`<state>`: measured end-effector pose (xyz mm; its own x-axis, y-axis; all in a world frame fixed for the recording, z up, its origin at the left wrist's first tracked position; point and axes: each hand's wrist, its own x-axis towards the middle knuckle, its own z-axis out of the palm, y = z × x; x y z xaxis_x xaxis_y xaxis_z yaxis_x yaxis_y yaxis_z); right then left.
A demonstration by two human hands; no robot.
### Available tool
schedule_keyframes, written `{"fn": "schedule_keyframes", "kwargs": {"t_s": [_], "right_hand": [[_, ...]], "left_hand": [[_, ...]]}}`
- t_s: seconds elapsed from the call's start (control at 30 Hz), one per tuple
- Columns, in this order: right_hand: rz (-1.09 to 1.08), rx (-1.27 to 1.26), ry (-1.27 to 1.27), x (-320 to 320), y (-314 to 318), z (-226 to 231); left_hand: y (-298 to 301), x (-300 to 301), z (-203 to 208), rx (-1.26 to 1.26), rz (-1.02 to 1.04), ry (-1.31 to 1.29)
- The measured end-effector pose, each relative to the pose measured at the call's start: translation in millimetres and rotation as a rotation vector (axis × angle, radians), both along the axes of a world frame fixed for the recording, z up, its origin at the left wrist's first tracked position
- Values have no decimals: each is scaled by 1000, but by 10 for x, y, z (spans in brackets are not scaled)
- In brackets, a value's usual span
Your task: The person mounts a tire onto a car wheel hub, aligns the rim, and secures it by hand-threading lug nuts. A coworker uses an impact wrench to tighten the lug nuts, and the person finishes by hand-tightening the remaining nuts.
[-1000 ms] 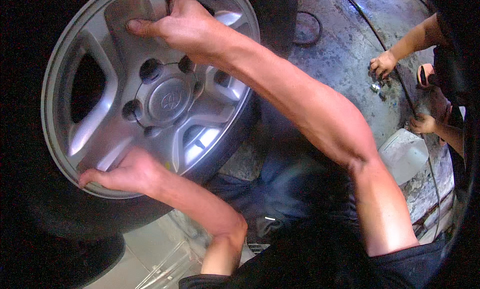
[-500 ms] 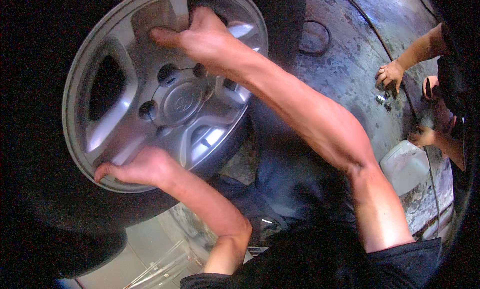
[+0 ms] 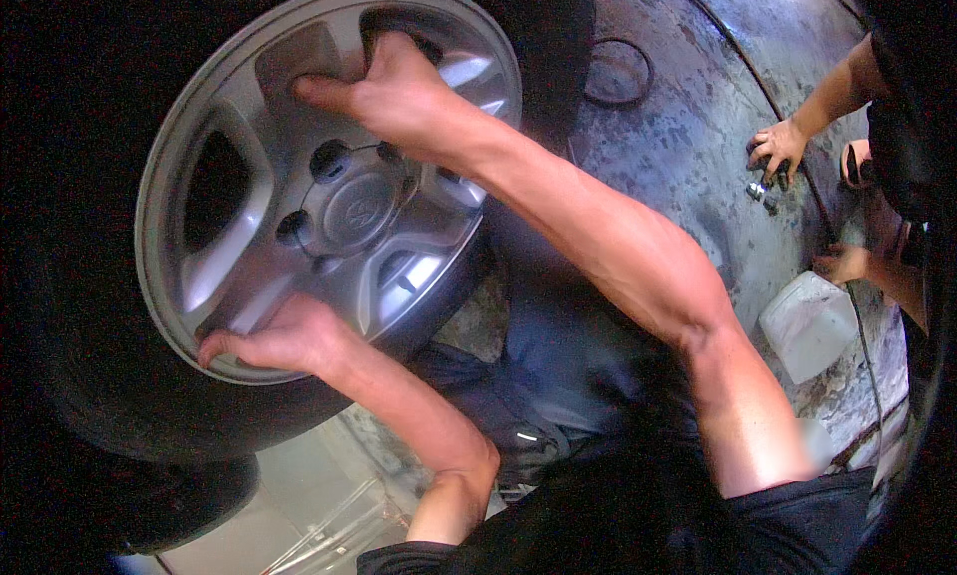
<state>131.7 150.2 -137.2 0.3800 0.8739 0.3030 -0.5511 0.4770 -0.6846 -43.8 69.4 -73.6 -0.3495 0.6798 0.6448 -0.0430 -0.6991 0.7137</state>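
Observation:
A silver alloy car wheel (image 3: 284,137) with a thick black tire (image 3: 90,396) fills the upper left, tilted. Around its round center cap (image 3: 354,211) are several dark lug holes. My left hand (image 3: 284,341) grips the lower part of the wheel, thumb along the rim and fingers hidden behind the hand. Higher up, my right hand (image 3: 394,92) reaches into an opening between the spokes. Its thumb lies across a spoke while the other fingers disappear inside. Both hands are closed on the wheel.
At the right, another person's hand (image 3: 783,146) is over small metal pieces (image 3: 763,194) on the stained floor (image 3: 688,166). That person's other hand (image 3: 845,263) touches a whitish plastic container (image 3: 809,326). A black hose (image 3: 733,42) crosses the floor, with a black ring (image 3: 650,75) nearby.
The wheel appears shifted slightly right at its left edge and turned a little in view, with both my hands still on it. The other person's hands have barely moved.

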Motion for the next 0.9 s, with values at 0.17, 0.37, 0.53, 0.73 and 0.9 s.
{"fn": "schedule_keyframes", "kwargs": {"t_s": [0.17, 0.37, 0.53, 0.73, 0.9], "right_hand": [[28, -36, -40, -33, 17, -141], [26, -112, -91, -79, -37, -163], [84, -13, -169, -46, -198, -172], [33, -108, -161, -86, -236, -139], [71, -125, -79, -10, -266, -117]], "left_hand": [[-55, -165, -79, -34, -2, 86], [-209, -381, -441, -231, 411, 422], [-186, -444, -764, -247, 821, 652], [-134, -415, -817, -298, 882, 519], [-142, -325, -788, -206, 843, 527]]}}
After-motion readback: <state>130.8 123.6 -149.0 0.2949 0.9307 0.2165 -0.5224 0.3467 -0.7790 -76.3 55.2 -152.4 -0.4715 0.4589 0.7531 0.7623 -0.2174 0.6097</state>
